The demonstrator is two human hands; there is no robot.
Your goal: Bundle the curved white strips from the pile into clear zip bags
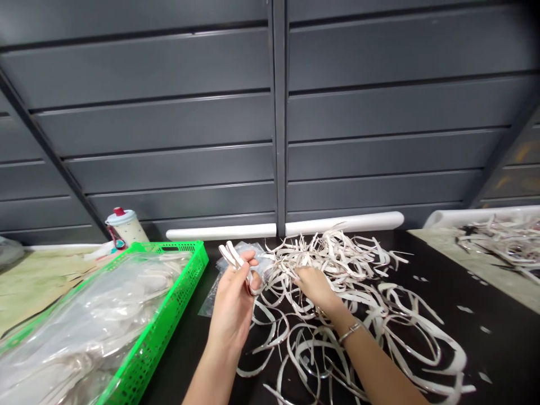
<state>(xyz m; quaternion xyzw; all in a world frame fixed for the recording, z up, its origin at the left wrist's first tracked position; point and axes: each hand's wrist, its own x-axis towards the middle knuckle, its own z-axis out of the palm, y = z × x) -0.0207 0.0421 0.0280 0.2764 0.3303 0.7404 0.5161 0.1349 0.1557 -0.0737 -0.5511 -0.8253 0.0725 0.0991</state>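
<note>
My left hand point(236, 292) is closed around a few curved white strips with shiny edges point(231, 254), their ends sticking up past the fingers. To its right, my right hand point(315, 286) reaches into a tangled heap of similar white strips point(337, 250). Its fingers are curled at a strip there, and the fingertips are partly hidden. More loose curved strips point(307, 343) spread over the black tabletop point(472, 337) below and around the right forearm. Clear plastic bags point(211, 295) lie flat behind and beside my left hand.
At the left stands a bright green perforated crate point(162, 332) with clear-bagged strips point(113, 304) in it. A lidded cup point(129, 225) is behind it. White foam rolls point(346, 223) line the dark panel wall point(189, 124). Another strip pile point(510, 242) lies far right.
</note>
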